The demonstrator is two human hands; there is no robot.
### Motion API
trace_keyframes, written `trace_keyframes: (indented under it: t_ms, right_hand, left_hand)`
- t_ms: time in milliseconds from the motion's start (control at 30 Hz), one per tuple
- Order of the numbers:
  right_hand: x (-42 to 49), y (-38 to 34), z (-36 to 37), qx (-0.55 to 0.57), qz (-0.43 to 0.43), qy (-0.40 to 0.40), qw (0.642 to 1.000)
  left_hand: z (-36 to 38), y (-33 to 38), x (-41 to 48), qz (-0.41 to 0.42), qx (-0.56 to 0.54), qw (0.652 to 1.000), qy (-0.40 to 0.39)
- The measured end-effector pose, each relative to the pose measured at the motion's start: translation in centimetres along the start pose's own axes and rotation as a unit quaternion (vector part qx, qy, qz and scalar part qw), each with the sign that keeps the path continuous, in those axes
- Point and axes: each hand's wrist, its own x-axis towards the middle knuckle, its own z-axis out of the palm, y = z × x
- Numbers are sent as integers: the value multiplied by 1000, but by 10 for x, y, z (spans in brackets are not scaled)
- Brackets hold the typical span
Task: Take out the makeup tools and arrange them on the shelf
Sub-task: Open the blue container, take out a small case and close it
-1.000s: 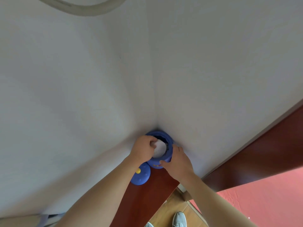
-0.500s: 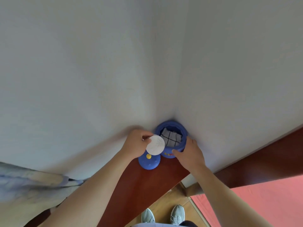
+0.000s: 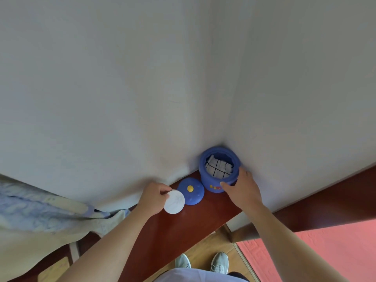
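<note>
- Shelf [image 3: 183, 237]: a narrow ledge of dark red-brown wood, running diagonally into a corner where two pale grey walls [image 3: 122, 88] meet.
- Floor: light wooden boards [image 3: 205, 247] below the shelf and a pink textured mat [image 3: 325, 253] to the right. The person's grey shoes [image 3: 219, 262] stand on the boards.
- Fabric [image 3: 40, 212]: pale blue and cream, bunched at the left end of the shelf against the wall.
- Blue round container [image 3: 206, 178]: upright in the corner, open at the top, small coloured markings on its front. A white cloth with a black grid [image 3: 218, 169] sits inside.
- Blue lid [image 3: 193, 197]: domed with a yellow knob, lying on the shelf just left of the container.
- White round pad [image 3: 174, 202]: held above the shelf, its edge overlapping the lid's left side in this view.
- Left hand [image 3: 153, 199]: pinches the pad's upper left edge between thumb and curled fingers.
- Right hand [image 3: 244, 190]: grips the container from the right, thumb on the front wall, fingers at the rim.
</note>
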Motion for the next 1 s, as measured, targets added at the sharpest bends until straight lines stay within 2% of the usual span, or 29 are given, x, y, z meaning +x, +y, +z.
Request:
trace_keyframes:
  t_ms: [200,333,1000]
  right_hand:
    - [1,-3,-1,-12,4,-1,1000]
    - [1,-3,0,-9,4,0,1000]
    - [0,-3,0,-5,10,-3,1000]
  left_hand:
    - [12,-32,7,-20,31,999,-16]
    - [20,-34,11,-36,6,999,-2]
    - [48,-75,28,-24,-8,999,48]
